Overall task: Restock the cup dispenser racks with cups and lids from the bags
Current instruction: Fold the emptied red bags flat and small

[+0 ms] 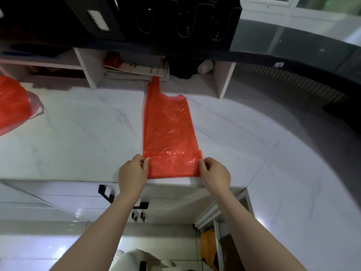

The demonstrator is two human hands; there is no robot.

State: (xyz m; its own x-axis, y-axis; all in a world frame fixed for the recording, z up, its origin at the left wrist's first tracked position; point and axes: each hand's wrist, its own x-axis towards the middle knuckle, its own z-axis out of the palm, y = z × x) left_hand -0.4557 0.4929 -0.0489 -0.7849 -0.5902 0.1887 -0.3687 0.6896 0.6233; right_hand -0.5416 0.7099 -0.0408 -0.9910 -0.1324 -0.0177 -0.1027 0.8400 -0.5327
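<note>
A flat, empty red plastic bag [169, 126] lies lengthwise on the white marble counter [78, 133], its handle pointing away from me toward the shelf. Its near end is folded over into a narrow band. My left hand [133, 174] pinches the left corner of that fold. The right corner is pinched by my right hand [214, 175]. A second red bag [11, 104], bulging with contents I cannot make out, sits at the counter's far left edge. The black cup dispenser rack [185, 22] with wire loops and springs stands on the raised ledge above.
White cubby shelves [88, 69] at the back hold stacked papers [136, 69] and a white bottle [205, 67]. A dark raised ledge [293, 59] curves off to the right. Below the counter edge are drawers with black handles [106, 192] and an open cabinet holding a yellow bag [208, 243].
</note>
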